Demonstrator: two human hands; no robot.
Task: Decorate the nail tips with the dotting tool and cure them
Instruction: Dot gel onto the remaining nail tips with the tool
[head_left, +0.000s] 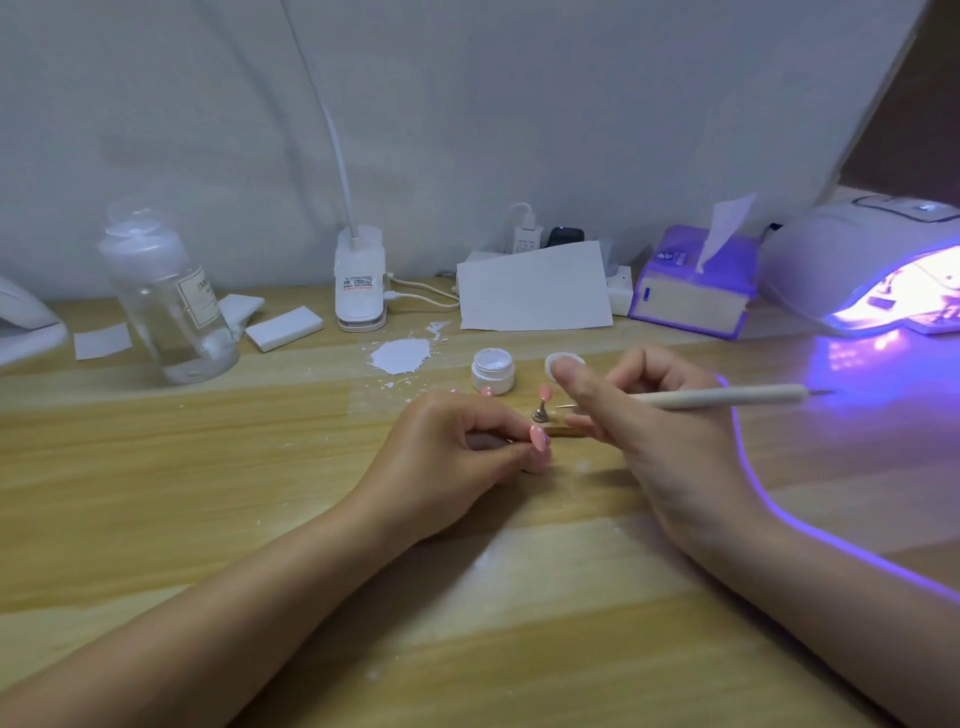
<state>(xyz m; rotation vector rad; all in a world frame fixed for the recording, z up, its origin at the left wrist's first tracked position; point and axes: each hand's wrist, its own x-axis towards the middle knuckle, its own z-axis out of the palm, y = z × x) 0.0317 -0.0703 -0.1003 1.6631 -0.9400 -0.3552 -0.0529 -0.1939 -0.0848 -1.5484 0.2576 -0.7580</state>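
Observation:
My left hand (457, 447) rests on the wooden table and pinches a thin gold holder bar (563, 431) by its near end. A pink nail tip (544, 392) stands on a small metal stand (541, 413) just beyond the bar. My right hand (639, 415) grips the wooden dotting tool (722, 397), whose shaft points right and whose metal tip (566, 405) pokes out left near the stand. An open white jar of gel (492, 370) and its lid (563, 364) sit behind my hands. The curing lamp (872, 265) glows violet at the far right.
A smear of white gel (400, 356) lies on the table behind the jar. Further back stand a clear bottle (166, 296), a clip lamp base (360, 280), a sheet of paper (535, 288), a tissue box (691, 288) and foam blocks (283, 328).

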